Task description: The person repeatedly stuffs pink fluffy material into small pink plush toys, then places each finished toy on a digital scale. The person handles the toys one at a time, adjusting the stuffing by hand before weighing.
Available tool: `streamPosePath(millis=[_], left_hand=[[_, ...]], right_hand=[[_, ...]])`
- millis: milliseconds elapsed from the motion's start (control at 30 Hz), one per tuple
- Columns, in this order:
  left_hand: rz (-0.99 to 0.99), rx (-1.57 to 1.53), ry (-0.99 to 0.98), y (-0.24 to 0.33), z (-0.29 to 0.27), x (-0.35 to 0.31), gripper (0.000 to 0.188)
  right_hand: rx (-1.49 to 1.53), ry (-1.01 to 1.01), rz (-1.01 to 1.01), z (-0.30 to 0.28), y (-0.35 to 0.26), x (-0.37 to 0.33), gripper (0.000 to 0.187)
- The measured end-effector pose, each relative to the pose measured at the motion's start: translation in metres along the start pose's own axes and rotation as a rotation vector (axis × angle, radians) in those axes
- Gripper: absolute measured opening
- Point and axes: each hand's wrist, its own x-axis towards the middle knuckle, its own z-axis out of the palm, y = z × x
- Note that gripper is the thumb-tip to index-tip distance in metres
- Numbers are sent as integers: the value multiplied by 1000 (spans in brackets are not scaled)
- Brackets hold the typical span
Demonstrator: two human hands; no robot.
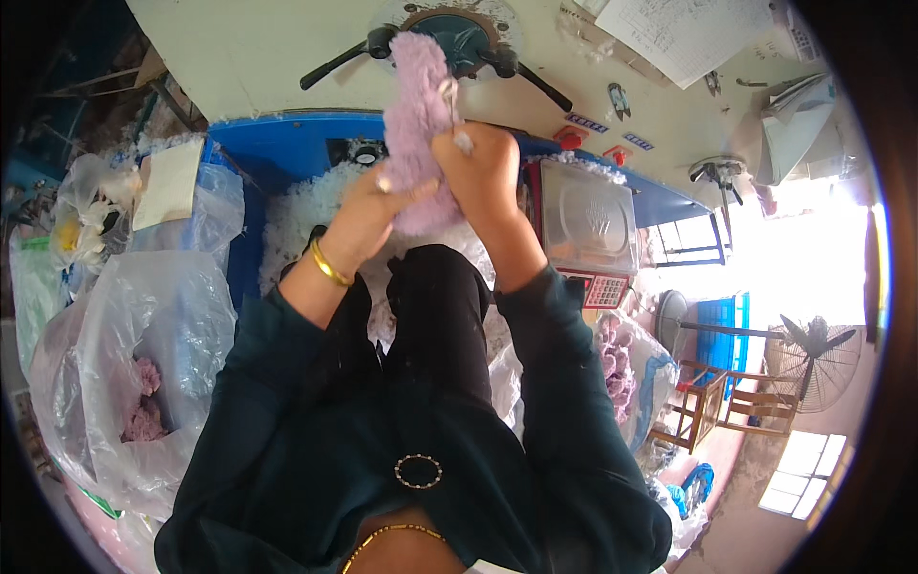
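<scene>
A lilac fluffy plush piece (413, 115), long and soft, hangs upright before me at the front edge of the machine table. My left hand (368, 212) grips its lower part, thumb across the plush. My right hand (481, 165) is closed on its right side, fingers mostly hidden, with a tuft of white fibre by the knuckles. A small pale loop or opening shows on the plush above that hand. Behind the plush top sits a round machine port (457, 43) with black handles on both sides.
White stuffing fluff (306, 215) lies below the table edge. A scale (588, 220) with a red keypad stands on the right. Clear plastic bags (182, 297) on the left and right hold pink plush pieces. Red buttons (571, 138), snips (619, 99) and papers (684, 33) are on the table.
</scene>
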Motion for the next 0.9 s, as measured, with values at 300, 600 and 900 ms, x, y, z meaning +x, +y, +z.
streamPosePath(millis=[300, 600, 900], left_hand=[[-173, -249, -192, 2, -26, -7, 43], [-71, -104, 10, -4, 23, -1, 46], [63, 266, 59, -34, 31, -6, 31]], right_hand=[[497, -253, 285, -22, 9, -25, 11], [120, -383, 94, -45, -4, -13, 52], [-110, -201, -140, -23, 3, -33, 65]])
